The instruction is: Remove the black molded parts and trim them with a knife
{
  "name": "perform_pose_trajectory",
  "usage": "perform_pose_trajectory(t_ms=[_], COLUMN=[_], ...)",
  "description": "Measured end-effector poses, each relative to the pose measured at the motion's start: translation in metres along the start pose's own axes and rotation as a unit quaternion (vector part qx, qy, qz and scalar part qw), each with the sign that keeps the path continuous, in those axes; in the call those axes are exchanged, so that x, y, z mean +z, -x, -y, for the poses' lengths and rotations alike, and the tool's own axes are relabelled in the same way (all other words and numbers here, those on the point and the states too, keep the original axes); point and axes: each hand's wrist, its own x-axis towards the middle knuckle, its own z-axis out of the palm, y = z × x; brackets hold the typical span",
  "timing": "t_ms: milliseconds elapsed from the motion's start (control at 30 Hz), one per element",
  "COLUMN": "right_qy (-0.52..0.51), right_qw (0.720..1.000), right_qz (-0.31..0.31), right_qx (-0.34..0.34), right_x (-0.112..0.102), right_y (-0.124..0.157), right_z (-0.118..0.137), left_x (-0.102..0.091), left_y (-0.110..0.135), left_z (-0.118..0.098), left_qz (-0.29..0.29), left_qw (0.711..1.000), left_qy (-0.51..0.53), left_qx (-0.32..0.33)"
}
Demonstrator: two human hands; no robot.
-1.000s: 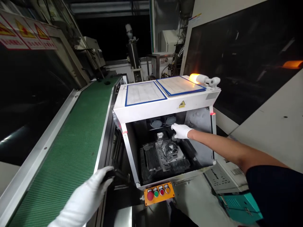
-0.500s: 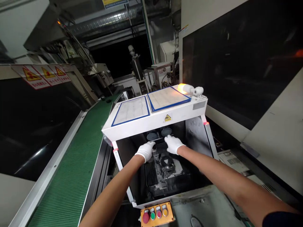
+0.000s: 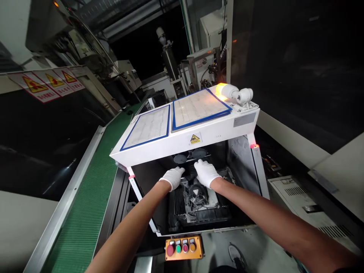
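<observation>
Both my hands wear white gloves and reach into the open front of a white machine housing [image 3: 182, 142]. My left hand [image 3: 172, 177] and my right hand [image 3: 206, 172] sit side by side on a dark part at the back of the cavity, just under two round black discs [image 3: 190, 156]. Below my hands lies a dusty grey mechanism [image 3: 196, 199] with a finned black block. Whether the fingers are closed around anything is hidden by the dark interior.
A green ribbed conveyor belt [image 3: 85, 212] runs along the left. An orange button box [image 3: 183, 247] with several coloured buttons hangs under the opening. Two blue-framed sheets [image 3: 176, 117] lie on the housing top beside a lit amber lamp [image 3: 224, 91]. Dark machine panels stand to the right.
My left hand left the spot by the conveyor edge and entered the cavity beside my right hand. Over the last half second both hands stayed at the back part while my view shifted.
</observation>
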Motion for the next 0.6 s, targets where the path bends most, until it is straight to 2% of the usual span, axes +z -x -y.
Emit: perform_pose_trajectory(t_ms=[233,400,500,600], right_qy=[0.002,0.014,0.024,0.035], right_qw=[1.000,0.999,0.998,0.996], right_qz=[-0.004,0.025,0.047,0.059], right_qx=[0.013,0.034,0.041,0.051], right_x=[0.002,-0.005,-0.008,-0.009], right_y=[0.000,-0.001,0.002,0.005], right_z=[0.003,0.010,0.012,0.014], left_x=[0.017,0.019,0.022,0.030], left_y=[-0.002,-0.004,-0.004,-0.001], left_z=[-0.004,-0.005,-0.013,-0.024], left_qz=[-0.040,-0.051,-0.055,-0.097], left_qw=[0.999,0.996,0.991,0.978], left_qy=[0.009,0.050,0.091,0.132], left_qx=[-0.033,-0.057,-0.084,-0.129])
